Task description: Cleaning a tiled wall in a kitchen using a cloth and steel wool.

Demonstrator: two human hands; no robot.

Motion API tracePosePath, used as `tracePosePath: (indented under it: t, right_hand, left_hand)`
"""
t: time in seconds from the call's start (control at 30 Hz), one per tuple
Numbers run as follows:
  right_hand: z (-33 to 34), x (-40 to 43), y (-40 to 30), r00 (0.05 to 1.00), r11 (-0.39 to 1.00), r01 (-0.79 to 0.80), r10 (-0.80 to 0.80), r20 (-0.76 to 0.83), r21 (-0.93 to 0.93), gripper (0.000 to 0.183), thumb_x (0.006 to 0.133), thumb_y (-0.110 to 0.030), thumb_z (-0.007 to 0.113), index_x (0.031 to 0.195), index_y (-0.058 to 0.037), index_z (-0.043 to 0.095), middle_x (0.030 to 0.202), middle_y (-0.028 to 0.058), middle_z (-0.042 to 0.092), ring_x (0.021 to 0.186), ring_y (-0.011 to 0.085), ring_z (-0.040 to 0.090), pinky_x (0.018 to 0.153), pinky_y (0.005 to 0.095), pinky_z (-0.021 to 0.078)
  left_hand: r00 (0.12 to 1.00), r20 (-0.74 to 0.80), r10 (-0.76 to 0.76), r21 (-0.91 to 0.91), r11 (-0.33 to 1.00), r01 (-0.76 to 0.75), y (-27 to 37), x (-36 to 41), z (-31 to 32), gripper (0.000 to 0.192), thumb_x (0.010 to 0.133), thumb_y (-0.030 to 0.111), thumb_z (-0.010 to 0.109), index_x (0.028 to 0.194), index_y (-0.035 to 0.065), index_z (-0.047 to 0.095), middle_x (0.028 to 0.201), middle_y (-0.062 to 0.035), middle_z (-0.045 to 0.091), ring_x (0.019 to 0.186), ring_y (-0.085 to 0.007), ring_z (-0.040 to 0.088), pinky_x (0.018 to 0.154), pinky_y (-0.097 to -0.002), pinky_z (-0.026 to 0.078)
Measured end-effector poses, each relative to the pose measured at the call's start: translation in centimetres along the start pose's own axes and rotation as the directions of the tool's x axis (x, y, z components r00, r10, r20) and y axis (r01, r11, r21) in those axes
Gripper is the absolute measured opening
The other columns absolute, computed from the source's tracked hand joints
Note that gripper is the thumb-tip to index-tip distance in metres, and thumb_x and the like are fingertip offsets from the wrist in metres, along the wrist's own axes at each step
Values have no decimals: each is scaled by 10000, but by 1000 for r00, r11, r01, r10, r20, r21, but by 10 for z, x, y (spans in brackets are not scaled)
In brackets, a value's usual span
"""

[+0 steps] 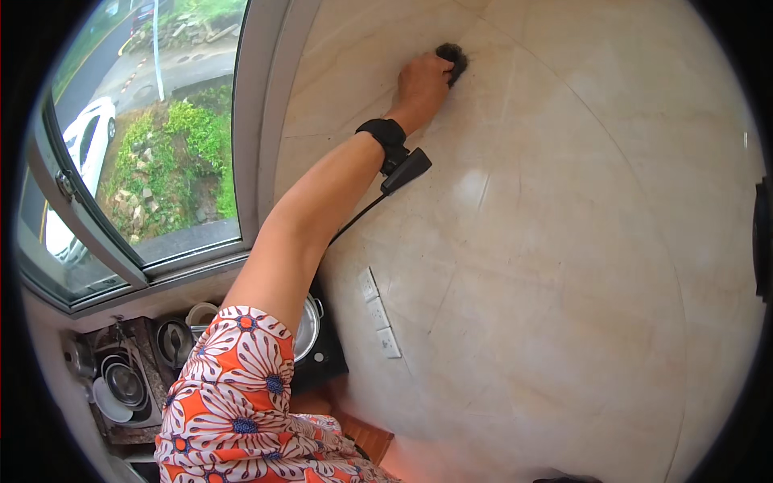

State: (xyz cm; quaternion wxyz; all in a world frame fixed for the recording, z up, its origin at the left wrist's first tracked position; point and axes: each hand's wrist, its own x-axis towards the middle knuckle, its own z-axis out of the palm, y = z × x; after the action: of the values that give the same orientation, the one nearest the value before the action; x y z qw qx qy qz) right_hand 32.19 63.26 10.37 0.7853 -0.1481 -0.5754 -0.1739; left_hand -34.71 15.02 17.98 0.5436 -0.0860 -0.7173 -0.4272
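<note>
My left hand (pixel 423 84) grips a dark, fuzzy scouring pad (pixel 454 63) and holds it against the glossy beige tiled wall (pixel 543 211). The arm is stretched out, bare below a short floral sleeve (pixel 241 386). Around the wrist sits a black strap (pixel 386 134) carrying a small black device (pixel 407 171), from which a cable runs back under the forearm. Of my right hand nothing shows. Fine dark specks and thin joint lines mark the wall near the pad and lower down.
White wall sockets (pixel 378 313) sit below the forearm. A metal pot (pixel 308 329) rests on a black cooktop (pixel 326 362), partly hidden by my arm. Bowls and pans fill a sink (pixel 154 392) at lower left. The window (pixel 256 151) overlooks a road and a white car (pixel 90 136).
</note>
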Motion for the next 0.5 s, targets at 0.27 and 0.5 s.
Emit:
tracePosePath:
  t: [0.27, 0.5]
  right_hand:
    - [8, 0, -7, 1000, 1000, -18, 18, 9, 14, 445, 827, -163, 751, 1122, 16, 471, 937, 86, 561, 793, 213, 564, 755, 382, 497]
    - [0, -27, 14, 994, 992, -111, 112, -14, 59, 381, 854, -126, 712, 1121, 11, 477, 964, 85, 567, 820, 204, 560, 785, 377, 480]
  left_hand:
    - [916, -209, 342, -40, 933, -358, 70, 45, -7, 224, 772, 14, 560, 975, 78, 629, 912, -108, 623, 830, -326, 622, 689, -433, 513]
    - [997, 83, -1, 109, 994, -9, -4, -62, -2, 352, 764, -18, 567, 1103, 60, 624, 1063, -139, 639, 970, -344, 614, 786, -429, 512]
